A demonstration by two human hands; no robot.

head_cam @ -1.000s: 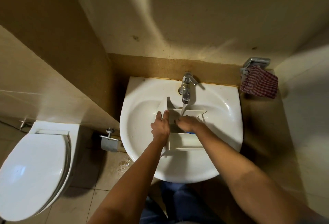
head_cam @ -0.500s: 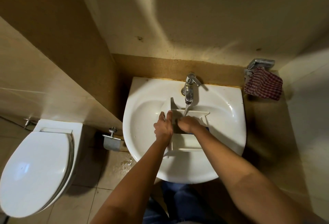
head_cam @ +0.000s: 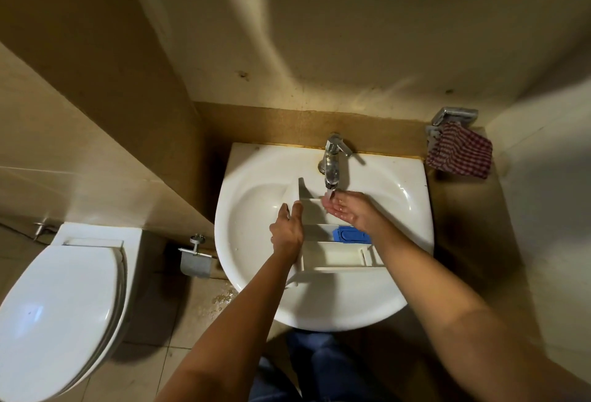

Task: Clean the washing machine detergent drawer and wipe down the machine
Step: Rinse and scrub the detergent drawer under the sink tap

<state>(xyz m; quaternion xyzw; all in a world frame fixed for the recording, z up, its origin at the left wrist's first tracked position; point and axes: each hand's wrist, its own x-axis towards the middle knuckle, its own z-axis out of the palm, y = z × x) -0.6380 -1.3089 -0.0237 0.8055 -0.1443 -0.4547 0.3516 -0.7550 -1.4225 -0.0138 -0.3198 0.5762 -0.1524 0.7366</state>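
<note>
White drawer point(head_cam: 332, 257) in grip of left hand point(head_cam: 287, 232); right hand point(head_cam: 348, 210) now open-palmed under tap point(head_cam: 332, 162).

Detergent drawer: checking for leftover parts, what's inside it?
The detergent drawer holds a blue insert in its middle compartment; the right hand covers part of the far one.
</note>
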